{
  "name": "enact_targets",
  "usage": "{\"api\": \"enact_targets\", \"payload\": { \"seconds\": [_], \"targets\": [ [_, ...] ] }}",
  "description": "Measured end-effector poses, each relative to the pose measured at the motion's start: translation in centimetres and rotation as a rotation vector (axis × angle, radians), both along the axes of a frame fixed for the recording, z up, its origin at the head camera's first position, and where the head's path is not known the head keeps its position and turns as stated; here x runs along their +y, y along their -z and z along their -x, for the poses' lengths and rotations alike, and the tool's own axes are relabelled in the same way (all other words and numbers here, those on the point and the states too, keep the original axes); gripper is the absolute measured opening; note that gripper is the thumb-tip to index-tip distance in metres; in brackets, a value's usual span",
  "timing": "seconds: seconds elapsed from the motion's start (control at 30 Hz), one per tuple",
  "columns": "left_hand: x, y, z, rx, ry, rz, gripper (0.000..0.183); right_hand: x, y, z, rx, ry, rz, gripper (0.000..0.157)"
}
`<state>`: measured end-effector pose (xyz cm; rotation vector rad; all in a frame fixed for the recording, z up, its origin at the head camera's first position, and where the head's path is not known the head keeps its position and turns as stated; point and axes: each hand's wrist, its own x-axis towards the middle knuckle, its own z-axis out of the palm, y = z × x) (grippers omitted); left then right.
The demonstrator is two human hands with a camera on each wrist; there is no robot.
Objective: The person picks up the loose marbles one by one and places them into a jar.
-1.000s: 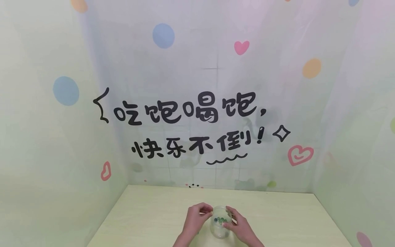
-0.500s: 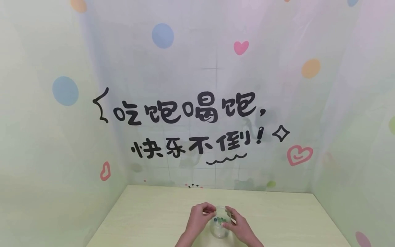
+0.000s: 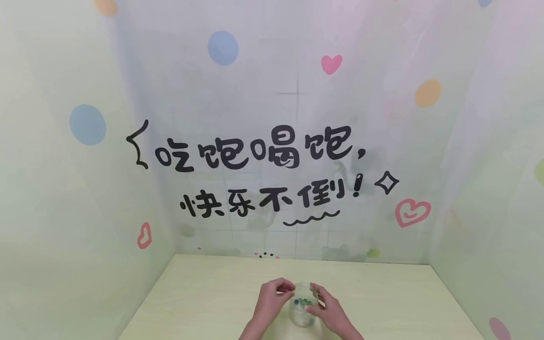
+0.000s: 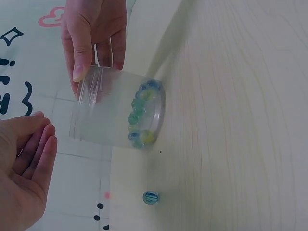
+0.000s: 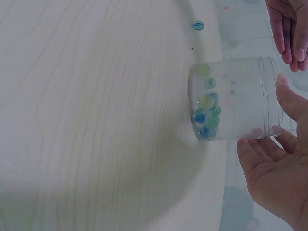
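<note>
A clear plastic jar [image 3: 303, 317] stands upright on the table, with several green, blue and yellow glass marbles [image 4: 139, 115] gathered at its bottom. My right hand [image 3: 329, 311] grips the jar near its rim, thumb on the near side and fingers round the far right; in the right wrist view this right hand [image 5: 279, 168] is seen from the palm. At the rim's left side is my left hand [image 3: 272, 300], thumb close to its fingers. The left wrist view shows the left hand's [image 4: 24, 168] fingers fairly straight, with nothing visible between them.
One loose blue-striped marble [image 4: 150, 197] lies on the pale wood-grain table [image 3: 204, 297], left of the jar; the left arm hides it in the head view. Printed sheets [image 3: 263, 85] with dots, hearts and black lettering enclose the table at the back and both sides.
My left hand moves slightly right over the jar's rim, then draws back a little to the left. My right hand and the jar stay nearly still.
</note>
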<state>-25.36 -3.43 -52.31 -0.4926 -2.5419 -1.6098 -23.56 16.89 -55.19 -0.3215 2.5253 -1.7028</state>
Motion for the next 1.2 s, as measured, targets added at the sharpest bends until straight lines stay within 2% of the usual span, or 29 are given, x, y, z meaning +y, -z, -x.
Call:
{"api": "enact_targets", "payload": {
  "seconds": [0.33,0.93,1.2],
  "targets": [
    [-1.5,1.3,0.3,-0.009,-0.049,0.056,0.01,0.0,0.2,0.0,0.004,0.0,-0.01,0.072],
    [-3.3,3.9,0.1,-0.147,-0.105,0.124,0.012,-0.1,0.2,0.0,-0.005,0.003,-0.008,0.074],
    [-3.8,5.0,0.0,-0.167,-0.126,0.148,0.011,0.0,0.2,-0.1,-0.003,0.001,-0.005,0.073]
  ]
}}
